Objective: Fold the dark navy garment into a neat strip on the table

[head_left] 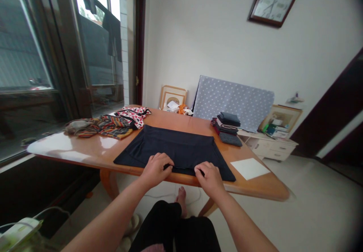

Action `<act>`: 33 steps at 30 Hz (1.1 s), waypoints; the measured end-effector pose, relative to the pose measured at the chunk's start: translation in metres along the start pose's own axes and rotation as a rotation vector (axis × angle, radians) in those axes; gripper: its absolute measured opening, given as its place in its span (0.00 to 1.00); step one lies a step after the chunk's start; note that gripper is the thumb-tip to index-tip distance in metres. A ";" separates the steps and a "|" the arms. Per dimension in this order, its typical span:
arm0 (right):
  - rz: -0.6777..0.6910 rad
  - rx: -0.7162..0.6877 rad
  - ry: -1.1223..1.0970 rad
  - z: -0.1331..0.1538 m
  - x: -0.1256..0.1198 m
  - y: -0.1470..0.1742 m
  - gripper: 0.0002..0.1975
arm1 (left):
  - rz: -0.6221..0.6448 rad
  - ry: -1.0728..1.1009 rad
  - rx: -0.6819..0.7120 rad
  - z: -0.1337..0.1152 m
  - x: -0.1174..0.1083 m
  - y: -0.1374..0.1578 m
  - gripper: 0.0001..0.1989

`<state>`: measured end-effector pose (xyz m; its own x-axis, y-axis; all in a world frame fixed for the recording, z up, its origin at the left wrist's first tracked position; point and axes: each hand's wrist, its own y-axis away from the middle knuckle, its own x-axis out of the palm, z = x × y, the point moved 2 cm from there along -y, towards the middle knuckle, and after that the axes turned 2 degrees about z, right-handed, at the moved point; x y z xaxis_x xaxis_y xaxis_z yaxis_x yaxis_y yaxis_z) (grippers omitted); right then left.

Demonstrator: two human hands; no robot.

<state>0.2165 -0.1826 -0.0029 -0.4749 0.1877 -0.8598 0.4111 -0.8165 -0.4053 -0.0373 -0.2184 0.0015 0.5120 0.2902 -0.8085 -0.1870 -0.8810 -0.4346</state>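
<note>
A dark navy garment [176,146] lies spread flat on the wooden table [93,150], its near hem at the table's front edge. My left hand [157,167] pinches that near hem with curled fingers. My right hand [209,175] grips the same hem a short way to the right. Both hands rest on the cloth, knuckles up.
A heap of striped and red-patterned clothes [113,123] lies at the table's left. A stack of folded dark clothes [227,125] sits at the far right, a white sheet [249,168] near the right corner. A dotted board [232,101] leans on the wall.
</note>
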 end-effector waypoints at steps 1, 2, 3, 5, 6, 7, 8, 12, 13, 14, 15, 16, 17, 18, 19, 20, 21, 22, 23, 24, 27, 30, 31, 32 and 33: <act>0.001 -0.012 0.012 0.001 -0.001 0.001 0.09 | 0.000 0.003 0.016 0.000 -0.001 0.001 0.09; 0.005 -0.024 0.025 0.002 -0.003 0.003 0.09 | 0.005 0.003 0.028 -0.001 -0.002 0.002 0.08; 0.011 -0.034 0.037 0.002 -0.003 0.004 0.08 | 0.015 0.001 0.036 -0.001 -0.003 0.002 0.08; 0.020 -0.042 0.056 0.003 -0.005 0.006 0.08 | 0.038 -0.005 0.040 -0.002 -0.005 0.003 0.07; 0.021 -0.041 0.061 0.004 -0.006 0.006 0.08 | 0.049 -0.006 0.037 -0.002 -0.006 0.004 0.06; 0.023 -0.039 0.062 0.004 -0.007 0.007 0.08 | 0.059 -0.006 0.033 -0.003 -0.007 0.004 0.06; 0.025 -0.036 0.061 0.005 -0.007 0.007 0.08 | 0.067 -0.005 0.029 -0.004 -0.007 0.004 0.06; 0.037 -0.019 0.065 0.006 -0.011 0.007 0.10 | 0.090 0.011 0.009 -0.004 -0.010 0.002 0.09; 0.038 -0.014 0.068 0.006 -0.011 0.006 0.10 | 0.096 0.013 0.003 -0.003 -0.011 0.001 0.10; 0.036 -0.010 0.069 0.006 -0.011 0.005 0.10 | 0.101 0.012 -0.004 -0.003 -0.012 -0.001 0.10; 0.028 -0.006 0.070 0.005 -0.011 0.004 0.10 | 0.104 0.008 -0.011 -0.001 -0.012 -0.003 0.11; 0.016 -0.001 0.071 0.005 -0.011 0.003 0.10 | 0.103 0.003 -0.016 0.000 -0.012 -0.005 0.11; 0.002 0.007 0.073 0.004 -0.011 0.001 0.10 | 0.095 -0.004 -0.021 0.001 -0.012 -0.008 0.11; -0.013 0.018 0.078 0.003 -0.010 0.000 0.10 | 0.082 -0.013 -0.024 0.003 -0.012 -0.011 0.11; -0.021 0.029 0.085 0.001 -0.009 -0.002 0.10 | 0.068 -0.023 -0.027 0.005 -0.011 -0.014 0.11; -0.018 0.040 0.096 0.000 -0.008 -0.003 0.10 | 0.058 -0.034 -0.032 0.007 -0.010 -0.016 0.12; -0.005 0.049 0.107 -0.001 -0.007 -0.004 0.10 | 0.054 -0.044 -0.038 0.009 -0.009 -0.017 0.12; 0.016 0.057 0.118 -0.002 -0.006 -0.004 0.10 | 0.057 -0.052 -0.044 0.011 -0.007 -0.018 0.11; 0.037 0.063 0.127 -0.003 -0.005 -0.004 0.10 | 0.064 -0.056 -0.046 0.013 -0.005 -0.019 0.11; 0.053 0.066 0.132 -0.005 -0.005 -0.004 0.10 | 0.072 -0.057 -0.044 0.015 -0.004 -0.018 0.10; 0.030 0.078 0.142 -0.009 -0.005 -0.003 0.11 | 0.070 -0.056 -0.022 0.021 -0.004 -0.016 0.11; -0.059 0.102 0.162 -0.018 -0.006 -0.001 0.12 | 0.034 -0.094 -0.069 0.030 -0.009 -0.011 0.14; -0.084 0.111 0.173 -0.022 -0.005 0.000 0.13 | 0.017 -0.121 -0.103 0.034 -0.011 -0.010 0.15; -0.098 0.117 0.186 -0.026 -0.003 0.001 0.14 | 0.002 -0.153 -0.137 0.039 -0.012 -0.007 0.17; -0.102 0.122 0.199 -0.031 0.000 0.002 0.16 | -0.008 -0.187 -0.170 0.043 -0.013 -0.004 0.20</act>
<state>0.2413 -0.1677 -0.0133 -0.3410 0.3664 -0.8657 0.2664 -0.8455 -0.4628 -0.0797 -0.2023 -0.0030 0.3460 0.3472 -0.8716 -0.0319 -0.9241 -0.3807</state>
